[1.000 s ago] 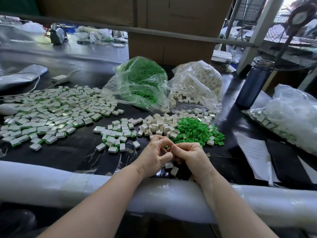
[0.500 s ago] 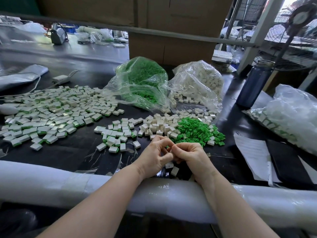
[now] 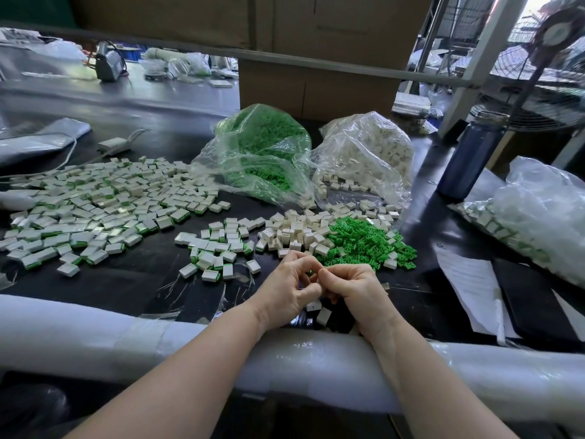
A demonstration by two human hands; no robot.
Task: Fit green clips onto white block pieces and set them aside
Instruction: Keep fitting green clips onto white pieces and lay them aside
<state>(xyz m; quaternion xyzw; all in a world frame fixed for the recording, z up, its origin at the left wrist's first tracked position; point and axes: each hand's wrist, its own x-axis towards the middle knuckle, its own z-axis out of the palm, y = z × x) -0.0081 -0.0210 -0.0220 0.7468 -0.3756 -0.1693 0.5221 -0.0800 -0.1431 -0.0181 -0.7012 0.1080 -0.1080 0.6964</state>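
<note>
Green plastic clip (image 3: pixel 312 274), mostly hidden, sits pinched between curled fingers of left hand (image 3: pixel 289 291) and right hand (image 3: pixel 353 288) above the glossy black desk (image 3: pixel 133 280), near loose square white block pieces (image 3: pixel 294 231).

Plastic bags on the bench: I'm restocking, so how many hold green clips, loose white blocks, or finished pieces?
Bag of green clips: 1
Bag of white blocks: 1
Bag of finished pieces: 1
Total: 3
</note>
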